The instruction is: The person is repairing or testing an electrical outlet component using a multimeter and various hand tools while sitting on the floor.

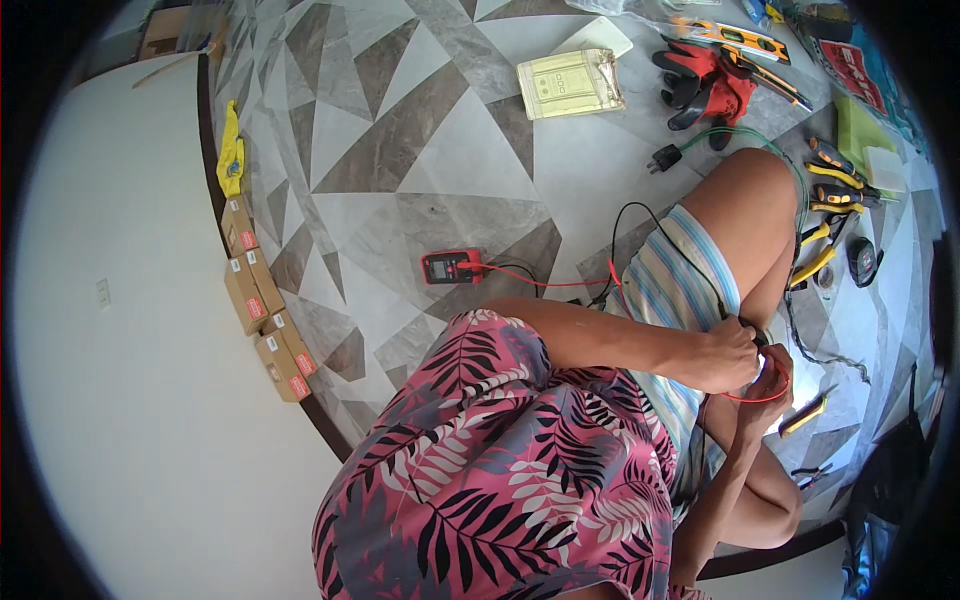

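Low over my crossed legs, my left hand [732,357] and my right hand [768,390] meet, fingers closed. The red test lead [560,281] ends in a loop around my right fingers, which pinch it. A small dark piece [762,339] sits at my left fingertips; its kind is hidden by the fingers. Down over my shorts toward the left hand runs a black test lead [640,206]. Both leads come from a red and black handheld meter [452,267], lying on the floor left of my knees. A bright glare beneath the hands hides detail.
Red-black work gloves [705,85], a spirit level [735,38], a packaged switch plate [570,84] and a black plug [664,157] lie beyond my knee. Yellow-handled pliers [815,262], a tape measure [863,261] and screwdrivers [838,194] are at right. Cardboard boxes [262,285] line the wall.
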Action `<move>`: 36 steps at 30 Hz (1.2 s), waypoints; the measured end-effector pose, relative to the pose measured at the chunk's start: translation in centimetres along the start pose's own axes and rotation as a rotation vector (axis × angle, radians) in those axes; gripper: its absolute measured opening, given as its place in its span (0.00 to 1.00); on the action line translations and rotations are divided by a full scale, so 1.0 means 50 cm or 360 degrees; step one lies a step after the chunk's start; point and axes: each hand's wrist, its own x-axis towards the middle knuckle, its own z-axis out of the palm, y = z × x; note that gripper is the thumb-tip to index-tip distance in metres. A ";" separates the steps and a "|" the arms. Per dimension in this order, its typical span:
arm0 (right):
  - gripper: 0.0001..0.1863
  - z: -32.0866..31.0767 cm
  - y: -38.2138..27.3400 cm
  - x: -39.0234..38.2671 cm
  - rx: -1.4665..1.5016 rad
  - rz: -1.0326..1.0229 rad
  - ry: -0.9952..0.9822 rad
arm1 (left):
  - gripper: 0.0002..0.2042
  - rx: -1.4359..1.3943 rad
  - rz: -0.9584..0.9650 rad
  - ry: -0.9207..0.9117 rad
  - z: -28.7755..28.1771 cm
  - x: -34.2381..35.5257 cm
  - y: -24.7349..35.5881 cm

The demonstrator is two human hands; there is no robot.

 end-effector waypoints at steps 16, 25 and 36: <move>0.05 0.010 -0.019 0.020 -0.0090 0.0192 0.0005 | 0.09 0.0053 0.0001 -0.0035 -0.011 -0.003 0.001; 0.04 0.012 -0.019 0.022 -0.0069 0.0158 0.0042 | 0.08 0.0028 0.0000 -0.0064 -0.010 0.003 -0.004; 0.04 0.009 -0.020 0.023 -0.0086 0.0143 0.0015 | 0.09 0.0034 -0.0006 -0.0029 -0.009 0.003 -0.002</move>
